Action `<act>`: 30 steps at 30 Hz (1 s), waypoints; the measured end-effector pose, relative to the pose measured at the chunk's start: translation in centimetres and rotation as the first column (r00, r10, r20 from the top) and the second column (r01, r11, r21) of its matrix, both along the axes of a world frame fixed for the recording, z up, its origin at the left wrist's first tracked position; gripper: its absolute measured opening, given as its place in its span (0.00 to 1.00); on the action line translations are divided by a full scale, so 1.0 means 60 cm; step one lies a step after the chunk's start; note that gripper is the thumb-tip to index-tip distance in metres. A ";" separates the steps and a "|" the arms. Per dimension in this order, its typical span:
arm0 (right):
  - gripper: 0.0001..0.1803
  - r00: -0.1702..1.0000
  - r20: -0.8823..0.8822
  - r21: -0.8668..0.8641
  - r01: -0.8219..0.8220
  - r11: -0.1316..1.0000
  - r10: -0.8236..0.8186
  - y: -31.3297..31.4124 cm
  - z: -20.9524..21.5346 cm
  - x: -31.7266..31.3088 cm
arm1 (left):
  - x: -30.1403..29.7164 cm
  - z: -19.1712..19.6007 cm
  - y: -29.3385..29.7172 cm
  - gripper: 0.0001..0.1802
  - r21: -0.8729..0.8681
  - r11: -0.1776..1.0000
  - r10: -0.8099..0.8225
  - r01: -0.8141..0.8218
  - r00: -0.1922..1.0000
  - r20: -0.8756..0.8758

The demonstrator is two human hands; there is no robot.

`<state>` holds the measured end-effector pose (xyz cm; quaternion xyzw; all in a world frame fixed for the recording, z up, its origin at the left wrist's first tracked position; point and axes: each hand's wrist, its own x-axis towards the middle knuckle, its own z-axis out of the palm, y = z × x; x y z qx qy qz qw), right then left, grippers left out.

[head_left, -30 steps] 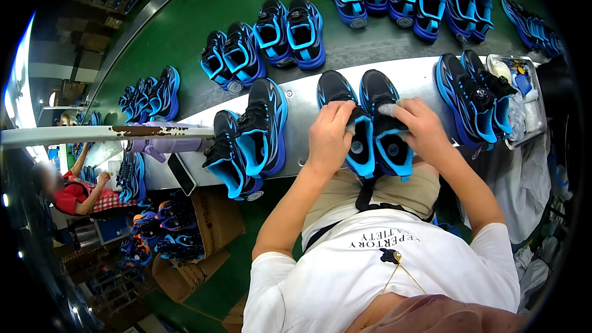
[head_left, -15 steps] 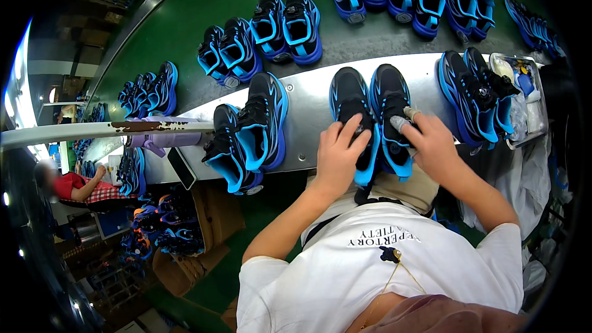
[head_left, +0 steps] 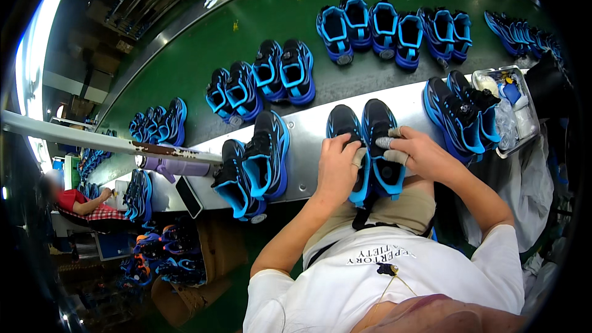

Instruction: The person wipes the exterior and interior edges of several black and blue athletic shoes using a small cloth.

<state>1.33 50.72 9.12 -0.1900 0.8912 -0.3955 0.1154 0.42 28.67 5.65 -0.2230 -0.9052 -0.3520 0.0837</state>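
Note:
A pair of black sneakers with bright blue soles and linings stands side by side before me on the metal ledge, toes pointing away. My left hand (head_left: 337, 169) is closed at the tongue and collar of the left sneaker (head_left: 343, 121), fingers curled over its top. On the right sneaker (head_left: 378, 117), my right hand (head_left: 420, 153) grips around the tongue from the right side. Pale coverings wrap some fingertips of both hands. What the fingers press on is partly hidden beneath them. Matching sneakers stand left (head_left: 266, 148) and right (head_left: 450, 114) of this pair.
Behind the metal ledge (head_left: 308, 129), a green belt (head_left: 185, 68) carries several more sneakers. A plastic tray (head_left: 521, 111) of small items lies at right. At left are a white rail (head_left: 74, 132), a purple bottle (head_left: 179, 166), a phone (head_left: 189, 197) and a seated person in red (head_left: 77, 200).
The whole view has tilted, so the ledge and sneakers appear lower. Both hands stay on the same pair, with the right-hand fingers closing further in over the tongue of the right sneaker.

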 end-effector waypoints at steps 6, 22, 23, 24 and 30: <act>0.10 0.990 0.100 -0.108 -0.092 0.990 0.103 0.040 -0.004 -0.024 | -0.006 0.003 0.003 0.08 0.085 0.995 -0.064 0.053 0.990 0.125; 0.17 0.989 0.043 -0.010 -0.141 0.990 0.142 0.046 -0.022 -0.050 | 0.002 -0.001 0.007 0.13 0.070 0.990 -0.131 0.122 0.981 0.144; 0.17 0.976 0.127 0.029 -0.183 0.983 0.178 0.050 0.000 -0.056 | 0.002 -0.004 0.005 0.13 0.076 0.987 -0.149 0.139 0.977 0.151; 0.17 0.983 0.092 0.009 -0.161 0.987 0.160 0.049 -0.008 -0.054 | 0.000 -0.004 0.003 0.13 0.082 0.984 -0.167 0.155 0.973 0.158; 0.18 0.991 -0.127 0.210 -0.021 0.978 0.048 0.037 -0.022 -0.039 | -0.020 -0.004 -0.009 0.11 0.180 0.974 -0.180 0.136 0.950 0.257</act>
